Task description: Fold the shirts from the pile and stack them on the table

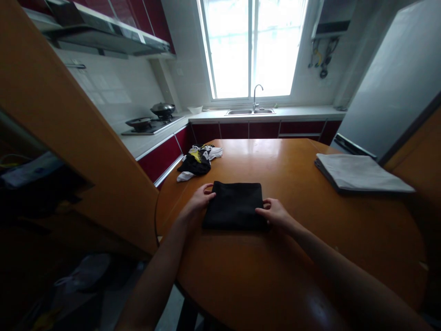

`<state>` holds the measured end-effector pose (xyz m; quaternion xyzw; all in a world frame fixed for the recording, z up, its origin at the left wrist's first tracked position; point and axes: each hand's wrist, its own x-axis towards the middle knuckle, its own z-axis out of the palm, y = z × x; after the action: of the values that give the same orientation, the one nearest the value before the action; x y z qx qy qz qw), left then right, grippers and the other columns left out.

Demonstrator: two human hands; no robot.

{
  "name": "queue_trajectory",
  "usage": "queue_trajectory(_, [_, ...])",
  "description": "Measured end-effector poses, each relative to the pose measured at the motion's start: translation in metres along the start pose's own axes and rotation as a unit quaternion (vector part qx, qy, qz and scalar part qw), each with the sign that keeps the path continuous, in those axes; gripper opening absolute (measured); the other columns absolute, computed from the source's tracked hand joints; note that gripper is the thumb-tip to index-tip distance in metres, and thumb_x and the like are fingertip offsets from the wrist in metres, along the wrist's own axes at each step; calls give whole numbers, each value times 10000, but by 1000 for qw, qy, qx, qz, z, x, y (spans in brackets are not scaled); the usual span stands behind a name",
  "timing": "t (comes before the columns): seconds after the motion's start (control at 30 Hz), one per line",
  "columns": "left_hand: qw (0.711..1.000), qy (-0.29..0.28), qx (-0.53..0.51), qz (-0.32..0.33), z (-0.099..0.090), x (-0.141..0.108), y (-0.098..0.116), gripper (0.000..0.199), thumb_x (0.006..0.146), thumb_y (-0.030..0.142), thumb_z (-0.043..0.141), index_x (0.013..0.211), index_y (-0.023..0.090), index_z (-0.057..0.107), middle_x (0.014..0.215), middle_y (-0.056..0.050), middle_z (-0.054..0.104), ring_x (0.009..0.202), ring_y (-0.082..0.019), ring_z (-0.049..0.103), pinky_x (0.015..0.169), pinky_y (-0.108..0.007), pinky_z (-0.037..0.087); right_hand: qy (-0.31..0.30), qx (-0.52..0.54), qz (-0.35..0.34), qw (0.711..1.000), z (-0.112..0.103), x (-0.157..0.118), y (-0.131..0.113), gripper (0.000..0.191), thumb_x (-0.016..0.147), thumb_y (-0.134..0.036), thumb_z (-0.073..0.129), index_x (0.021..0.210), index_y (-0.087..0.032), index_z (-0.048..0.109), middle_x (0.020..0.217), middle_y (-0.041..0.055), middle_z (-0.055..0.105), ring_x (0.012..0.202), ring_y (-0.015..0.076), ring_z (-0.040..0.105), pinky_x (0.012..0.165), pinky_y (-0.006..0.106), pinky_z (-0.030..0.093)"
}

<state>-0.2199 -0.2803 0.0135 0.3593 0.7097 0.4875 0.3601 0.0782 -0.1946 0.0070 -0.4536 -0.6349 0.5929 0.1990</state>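
Observation:
A black cloth (234, 207), folded into a flat rectangle, lies on the brown wooden table (292, 170). My left hand (202, 197) grips its upper left edge, thumb on top and fingers at the side. At the right edge, my right hand (274, 212) pinches the cloth between thumb and fingers. Beyond my left hand sits a crumpled heap of clothes (198, 161) in black, white and yellow. A folded white cloth with a dark underside (361, 172) rests on the right part of the table.
Behind the table runs a white counter with a sink (239, 111) and faucet (255, 96) under a bright window. Pans (162, 109) stand on the stove at the left. A wooden panel (79, 119) rises on the left, and a fridge (396, 82) stands at the right.

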Motion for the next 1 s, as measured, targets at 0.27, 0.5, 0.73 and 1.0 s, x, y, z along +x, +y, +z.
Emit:
queue_trajectory(0.27, [997, -16, -70, -24, -6, -8, 6, 775, 762, 179, 779, 1462, 233, 450, 1004, -79, 732, 857, -180, 735, 727, -252, 580, 8, 68, 18, 997, -2, -2, 4, 367, 746, -120, 719, 1082, -133, 571, 731, 20, 700, 484, 104, 585, 415, 196, 434])
queue_trajectory(0.5, [990, -72, -116, -27, -3, -13, 10, 673, 745, 88, 727, 1392, 168, 558, 1090, -96, 751, 940, -185, 735, 800, -246, 576, 0, 97, 48, 994, -6, 0, 10, 472, 737, -188, 754, 1166, -154, 562, 713, 18, 688, 500, 113, 592, 438, 198, 435])
queue_trajectory(0.73, [995, -37, -97, 6, 17, -11, 11, 616, 776, 153, 741, 1373, 164, 590, 1186, -122, 730, 976, -220, 731, 853, -325, 598, 16, 113, 18, 993, -19, 4, 11, 458, 749, -155, 737, 1182, -138, 587, 759, 40, 721, 521, 121, 618, 416, 186, 429])
queue_trajectory(1.0, [964, -10, 89, 251, 75, 1, 40, 572, 833, 352, 669, 1377, 188, 605, 1398, -81, 560, 960, -161, 663, 896, -283, 551, 45, 193, -54, 979, -97, -7, 13, 494, 731, -104, 736, 1201, -129, 584, 930, 79, 775, 785, 188, 738, 655, 255, 579])
